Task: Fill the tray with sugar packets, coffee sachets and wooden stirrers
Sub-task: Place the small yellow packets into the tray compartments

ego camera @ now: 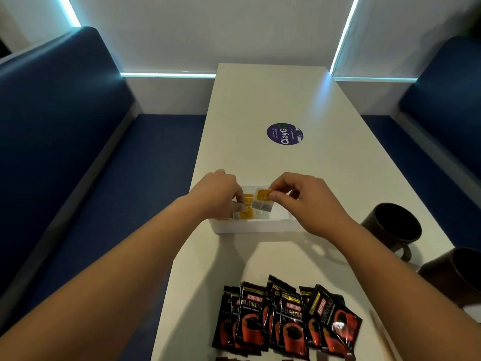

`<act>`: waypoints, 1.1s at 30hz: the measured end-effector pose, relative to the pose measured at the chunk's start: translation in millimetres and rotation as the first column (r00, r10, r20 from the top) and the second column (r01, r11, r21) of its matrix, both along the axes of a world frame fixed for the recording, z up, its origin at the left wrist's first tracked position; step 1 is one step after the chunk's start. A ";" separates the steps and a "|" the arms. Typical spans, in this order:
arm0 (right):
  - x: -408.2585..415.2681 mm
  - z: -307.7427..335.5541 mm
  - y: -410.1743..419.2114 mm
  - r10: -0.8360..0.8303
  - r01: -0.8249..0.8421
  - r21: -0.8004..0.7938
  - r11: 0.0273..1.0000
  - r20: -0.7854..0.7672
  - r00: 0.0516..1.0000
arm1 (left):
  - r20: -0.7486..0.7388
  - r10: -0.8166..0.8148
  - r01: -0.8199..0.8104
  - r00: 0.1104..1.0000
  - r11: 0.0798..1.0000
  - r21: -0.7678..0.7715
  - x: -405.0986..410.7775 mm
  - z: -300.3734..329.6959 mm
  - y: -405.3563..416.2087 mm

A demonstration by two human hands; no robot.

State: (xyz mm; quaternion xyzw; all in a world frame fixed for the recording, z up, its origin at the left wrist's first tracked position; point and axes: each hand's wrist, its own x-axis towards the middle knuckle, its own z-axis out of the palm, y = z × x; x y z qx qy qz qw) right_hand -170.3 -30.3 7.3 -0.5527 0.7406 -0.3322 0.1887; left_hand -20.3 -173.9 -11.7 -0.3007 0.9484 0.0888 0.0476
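1. Tray [250, 226]: white, on the tabletop [273, 100] just ahead of both hands; long axis runs left-right across the view. Both hands sit over it, so no reach needed.
2. Right hand [309, 201]: thumb and forefinger pinch a yellow-and-white sugar packet [264, 200] by its right edge, other fingers curled. Packet hangs tilted above the tray's middle, flat face toward the camera, long axis approx. up-down.
3. Left hand [218, 194]: fingers curled down onto the sugar packets already in tray [247, 212], at its left end; looks like it grips or steadies them, exact hold partly hidden.
4. Those packets stand on edge, stacked face to face.
5. Judgement: next move prob. a short drop down and left, lining the held packet up parallel w/ the stack. Right hand is the carrier; left is nearer the stack.
6. Kopiko coffee sachets [283, 319]: fanned on the tabletop near the person, well apart from the tray, long axes pointing roughly away. Not yet loaded.
7. Wooden stirrer [381, 334]: lies by the sachets' right side, diag.
8. Two dark mugs [393, 227] at right.
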 end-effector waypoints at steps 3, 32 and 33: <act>6.6 -5.4 -9.3 0.040 -0.037 0.047 0.998 -0.062 0.997 | -0.001 0.012 -0.012 1.000 1.000 -0.015 2.8 1.8 -2.6; 21.6 -30.9 -32.3 0.210 -0.084 0.331 0.940 -0.365 0.907 | -0.132 0.085 -0.076 0.988 0.994 0.075 4.3 -5.6 7.2; 20.7 -32.3 -32.0 0.206 -0.083 0.328 0.941 -0.360 0.910 | -0.143 0.091 -0.081 0.986 0.994 0.078 5.0 -5.8 7.3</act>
